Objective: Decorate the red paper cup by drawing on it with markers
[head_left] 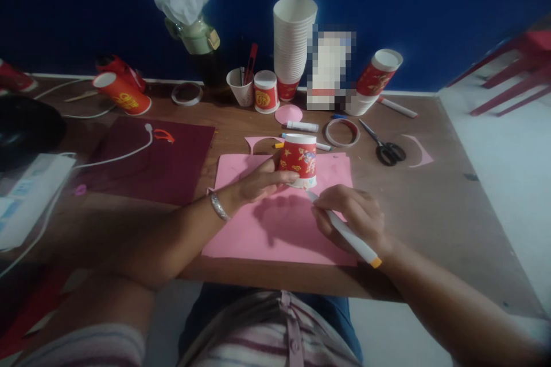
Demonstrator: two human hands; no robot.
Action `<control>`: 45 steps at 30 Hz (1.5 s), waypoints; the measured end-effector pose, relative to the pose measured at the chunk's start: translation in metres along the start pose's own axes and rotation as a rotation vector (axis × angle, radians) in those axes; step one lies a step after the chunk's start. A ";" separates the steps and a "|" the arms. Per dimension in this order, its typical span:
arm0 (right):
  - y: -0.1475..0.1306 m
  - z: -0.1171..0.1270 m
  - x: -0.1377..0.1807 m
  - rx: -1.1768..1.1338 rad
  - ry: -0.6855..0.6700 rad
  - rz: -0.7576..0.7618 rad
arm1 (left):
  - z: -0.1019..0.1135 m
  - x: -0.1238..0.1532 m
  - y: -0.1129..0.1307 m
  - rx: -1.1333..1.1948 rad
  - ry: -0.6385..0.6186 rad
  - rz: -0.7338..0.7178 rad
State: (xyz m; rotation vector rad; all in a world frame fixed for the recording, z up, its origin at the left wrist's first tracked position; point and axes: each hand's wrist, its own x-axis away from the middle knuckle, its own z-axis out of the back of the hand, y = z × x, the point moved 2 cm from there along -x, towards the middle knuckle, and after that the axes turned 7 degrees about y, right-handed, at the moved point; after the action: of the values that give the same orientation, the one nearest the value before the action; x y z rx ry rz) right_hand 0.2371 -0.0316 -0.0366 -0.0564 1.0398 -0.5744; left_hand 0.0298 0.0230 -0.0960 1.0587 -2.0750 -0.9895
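Note:
My left hand (267, 179) is closed around the left side of a red and white paper cup (299, 156) with gold and blue printing. The cup is held over the pink paper (275, 229), its white band with small coloured marks toward me. In my right hand (350, 212) is a white marker (353, 239) with an orange end, gripped like a pen. Its tip is close to the cup's lower edge; I cannot tell whether they touch. More pens and a marker (302, 126) lie just behind the cup.
Behind stand a tall stack of paper cups (294, 40), a cup of pens (241, 89) and a bottle (200, 37). Scissors (390, 152) and a tape roll (342, 133) lie right. At left are dark red paper (150, 166), a white cable and a power strip (37, 195).

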 end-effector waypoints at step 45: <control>0.001 0.001 -0.004 0.019 0.004 0.009 | -0.001 -0.001 -0.001 -0.029 -0.046 -0.043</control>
State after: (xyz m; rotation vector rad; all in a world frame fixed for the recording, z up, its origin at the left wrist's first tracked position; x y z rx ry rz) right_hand 0.2371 -0.0294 -0.0331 -0.0341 1.0380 -0.5767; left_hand 0.0318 0.0229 -0.0966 1.0796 -2.0755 -1.0716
